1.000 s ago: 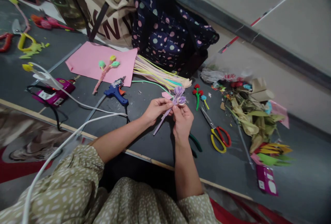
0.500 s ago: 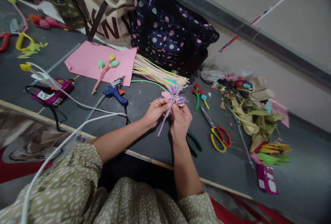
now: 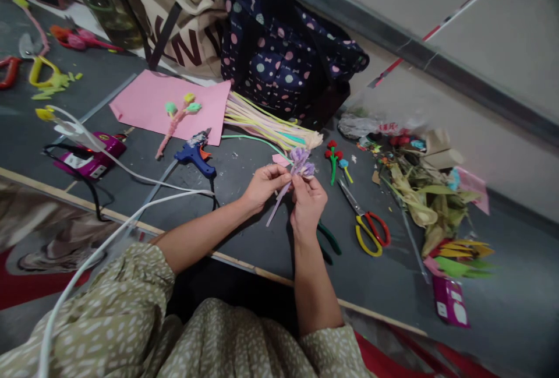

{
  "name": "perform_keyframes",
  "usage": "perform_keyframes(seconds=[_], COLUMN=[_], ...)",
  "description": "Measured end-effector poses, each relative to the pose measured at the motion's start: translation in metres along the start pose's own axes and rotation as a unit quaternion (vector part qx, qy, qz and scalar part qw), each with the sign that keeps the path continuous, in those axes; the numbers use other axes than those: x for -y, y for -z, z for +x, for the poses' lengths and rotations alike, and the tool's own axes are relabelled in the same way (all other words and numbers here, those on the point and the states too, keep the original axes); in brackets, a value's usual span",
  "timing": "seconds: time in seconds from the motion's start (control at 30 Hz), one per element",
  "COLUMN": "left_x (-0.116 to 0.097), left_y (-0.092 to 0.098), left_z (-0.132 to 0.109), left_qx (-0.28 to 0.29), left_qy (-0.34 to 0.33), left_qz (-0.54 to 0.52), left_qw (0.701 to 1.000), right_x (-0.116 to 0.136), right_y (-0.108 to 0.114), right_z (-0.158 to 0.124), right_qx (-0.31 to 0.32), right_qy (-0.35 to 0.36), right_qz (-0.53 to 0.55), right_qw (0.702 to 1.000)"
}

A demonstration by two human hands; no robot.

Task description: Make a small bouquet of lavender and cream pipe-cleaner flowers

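Both my hands meet over the dark table, pinched on a purple craft flower (image 3: 301, 162) with a pale purple stem that slants down to the left. My left hand (image 3: 264, 184) grips the stem just under the blossoms. Fingers of my right hand (image 3: 308, 203) close on the flower head from the right. Green-handled pliers (image 3: 328, 241) lie just under my right wrist. A blue glue gun (image 3: 195, 154) rests to the left of my hands.
Yellow-and-red scissors (image 3: 369, 228) lie to the right, small red flowers (image 3: 332, 156) behind. A bundle of pale stems (image 3: 266, 124), pink paper (image 3: 148, 101), a dotted navy bag (image 3: 283, 52) and a tote (image 3: 183, 11) stand behind. Leaf scraps (image 3: 428, 203) pile right. White cables (image 3: 109, 162) cross left.
The flower tilted between my fingers, its stem swinging a little more upright; my right hand shifted slightly on the blossoms. Nothing else on the table moved.
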State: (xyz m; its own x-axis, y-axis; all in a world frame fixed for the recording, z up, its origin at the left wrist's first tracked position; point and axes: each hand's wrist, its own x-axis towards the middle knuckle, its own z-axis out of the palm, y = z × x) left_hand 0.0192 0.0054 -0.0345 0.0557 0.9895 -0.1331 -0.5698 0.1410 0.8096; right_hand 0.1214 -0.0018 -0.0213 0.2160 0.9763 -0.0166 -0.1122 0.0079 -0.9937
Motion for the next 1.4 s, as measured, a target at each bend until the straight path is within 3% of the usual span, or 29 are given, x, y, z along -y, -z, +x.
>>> perform_keyframes(seconds=[0.2,0.47,0.73,0.87,1.13,1.4], left_x=[-0.007,-0.030,-0.035,-0.034,-0.024,-0.019], left_y=[-0.002,0.010,0.018,0.027,0.040,0.051], left_z=[0.001,0.008,0.016,0.023,0.035,0.041], left_qx=[-0.023,-0.054,-0.140,-0.202,-0.288,-0.312], left_qy=[-0.040,-0.106,-0.129,-0.141,-0.139,-0.144], left_qz=[0.015,0.016,0.000,-0.068,-0.075,-0.048], left_qw=[0.999,0.993,0.982,0.967,0.944,0.938], right_x=[-0.007,-0.010,-0.005,-0.005,0.002,0.007], right_y=[0.005,0.008,0.006,0.009,0.014,0.023], right_z=[0.003,0.000,-0.004,-0.003,0.001,0.014], right_qx=[0.019,0.059,0.078,0.086,0.098,0.097], right_qy=[0.019,0.017,0.034,0.026,-0.037,-0.081], right_qz=[-0.004,-0.044,-0.126,-0.098,-0.016,0.090], right_qw=[1.000,0.997,0.988,0.991,0.994,0.988])
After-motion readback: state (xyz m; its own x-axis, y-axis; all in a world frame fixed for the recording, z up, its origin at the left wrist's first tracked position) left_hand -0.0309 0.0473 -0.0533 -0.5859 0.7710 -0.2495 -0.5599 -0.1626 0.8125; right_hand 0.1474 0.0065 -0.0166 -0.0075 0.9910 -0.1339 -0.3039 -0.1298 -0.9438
